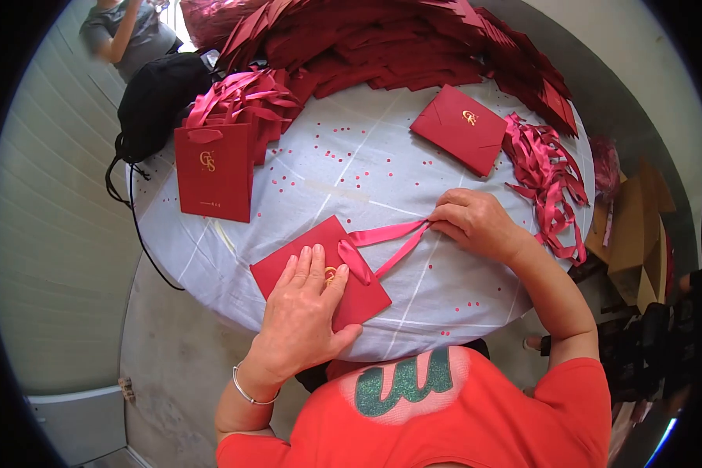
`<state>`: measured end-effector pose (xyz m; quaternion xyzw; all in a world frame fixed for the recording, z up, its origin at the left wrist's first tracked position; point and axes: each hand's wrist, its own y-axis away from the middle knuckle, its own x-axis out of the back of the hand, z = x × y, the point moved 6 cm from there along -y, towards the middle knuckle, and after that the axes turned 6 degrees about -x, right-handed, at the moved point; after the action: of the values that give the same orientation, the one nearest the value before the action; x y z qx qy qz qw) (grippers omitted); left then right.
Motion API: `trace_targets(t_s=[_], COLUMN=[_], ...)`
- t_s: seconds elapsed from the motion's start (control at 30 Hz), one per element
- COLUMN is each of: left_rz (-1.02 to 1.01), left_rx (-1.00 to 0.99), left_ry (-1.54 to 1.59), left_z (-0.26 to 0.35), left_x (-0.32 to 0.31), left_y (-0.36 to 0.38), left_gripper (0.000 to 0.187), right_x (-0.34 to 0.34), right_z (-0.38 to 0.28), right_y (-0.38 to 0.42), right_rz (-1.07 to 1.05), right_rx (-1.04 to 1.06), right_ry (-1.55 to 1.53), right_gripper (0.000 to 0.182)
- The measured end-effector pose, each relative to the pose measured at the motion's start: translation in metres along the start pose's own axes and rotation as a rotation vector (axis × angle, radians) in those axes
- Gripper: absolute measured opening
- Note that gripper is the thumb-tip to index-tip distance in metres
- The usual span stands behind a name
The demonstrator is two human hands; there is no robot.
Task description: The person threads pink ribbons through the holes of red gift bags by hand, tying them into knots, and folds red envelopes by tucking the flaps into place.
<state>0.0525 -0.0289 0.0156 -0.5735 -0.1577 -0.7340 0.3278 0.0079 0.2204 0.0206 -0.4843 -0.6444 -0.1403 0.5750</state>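
Gold letters [207, 161], seemingly "GS", mark the standing bag [214, 187], flat bag [455, 134] and, half-hidden, pressed bag [365, 303]; shirt lettering [407, 382] is unclear.

You have a round table [359, 109] in front of you, with a light gray-blue cloth [187, 261] that has thin white lines. On your left is a big pale wall [47, 218] with lots of lines on it. A bright white light [182, 25] glows far off at the top left. Another pale wall [647, 62] curves around your right. Your floor [160, 335] is gray.
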Motion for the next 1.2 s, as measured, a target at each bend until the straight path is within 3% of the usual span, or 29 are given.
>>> trace_targets(t_s=[0.37, 0.43, 0.57, 0.63, 0.83, 0.87, 0.93, 1.03, 1.2], left_rz=[-0.043, 0.006, 0.026, 0.042, 0.032, 0.077, 0.104, 0.200, 0.700], left_rx=[-0.010, -0.015, 0.017, 0.030, -0.030, -0.052, -0.104, -0.148, -0.082], left_ry=[0.000, -0.029, -0.042, -0.005, -0.042, -0.087, -0.174, -0.304, -0.339], left_z=[0.003, 0.004, 0.008, 0.010, 0.022, 0.029, 0.028, 0.033, 0.022], left_x=[0.001, 0.002, 0.001, 0.003, 0.015, 0.025, 0.025, 0.041, 0.086], left_y=[-0.001, 0.002, 0.002, 0.002, 0.000, -0.003, 0.000, 0.002, 0.020], left_gripper=[0.079, 0.086, 0.090, 0.090, 0.070, 0.050, 0.046, 0.035, 0.028], right_x=[-0.016, -0.015, -0.005, -0.009, -0.014, -0.012, 0.004, 0.051, 0.113], right_z=[-0.001, -0.004, -0.009, -0.012, -0.003, -0.005, -0.015, -0.038, -0.081], right_y=[-0.015, -0.018, -0.022, -0.020, -0.014, -0.014, -0.017, -0.026, -0.044], right_rz=[-0.157, -0.131, -0.088, -0.164, -0.148, -0.149, -0.075, 0.231, 0.611], right_rx=[-0.101, -0.092, -0.094, -0.057, -0.151, -0.138, -0.107, 0.068, 0.332], right_ry=[0.169, 0.214, 0.056, 0.058, 0.078, 0.076, 0.005, -0.286, -0.364], right_gripper=[0.011, 0.011, 0.010, 0.010, 0.012, 0.012, 0.011, 0.013, 0.018])
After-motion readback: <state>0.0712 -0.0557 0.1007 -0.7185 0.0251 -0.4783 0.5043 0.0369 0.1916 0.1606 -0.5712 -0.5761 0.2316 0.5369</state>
